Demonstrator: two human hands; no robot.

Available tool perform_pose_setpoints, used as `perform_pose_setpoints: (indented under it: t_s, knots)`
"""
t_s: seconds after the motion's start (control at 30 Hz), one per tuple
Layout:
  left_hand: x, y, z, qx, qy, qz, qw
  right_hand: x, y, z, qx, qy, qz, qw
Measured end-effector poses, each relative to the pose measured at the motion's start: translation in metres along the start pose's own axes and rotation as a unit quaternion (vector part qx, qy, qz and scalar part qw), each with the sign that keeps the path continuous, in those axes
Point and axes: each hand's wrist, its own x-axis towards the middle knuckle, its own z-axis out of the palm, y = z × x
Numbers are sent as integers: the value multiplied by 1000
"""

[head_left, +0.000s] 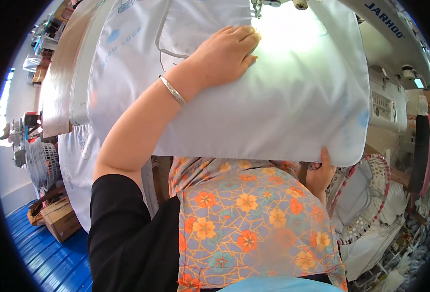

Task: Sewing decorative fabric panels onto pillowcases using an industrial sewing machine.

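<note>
A large white cloth point(273, 117) with faint blue print and rounded corners is spread over the sewing machine bed. On top of it my left hand point(227, 56) lies flat, palm down, its fingertips just below the lit needle and presser foot point(257, 9). My right hand point(321, 177) grips the near hem of the cloth at the lower right, thumb on top; the other fingers are mostly hidden beneath. A thin pale cord point(158, 39) curves across the cloth to the left of my left hand and ends in a loose thread.
The sewing machine arm point(395, 34) rises at the right. A round mesh basket with a red-and-white rim point(386, 182) stands beside my right hand. To the left are a wooden tabletop point(59, 82), a white basket point(44, 160) and a cardboard box point(61, 219) over a blue floor point(44, 253).
</note>
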Motion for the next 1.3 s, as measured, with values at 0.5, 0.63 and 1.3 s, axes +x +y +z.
perform_pose_setpoints:
  t_s: [0.5,0.63,1.3]
  knots:
    - [15,-17,-8,26,-22,-7,999,42,-27,12,-178,-12,-169,969]
    - [23,-19,-14,34,-45,-19,998,66,-51,24,-359,18,-288,888]
    - [33,-37,-2,61,-67,-70,993,118,-77,58,-530,22,-332,780]
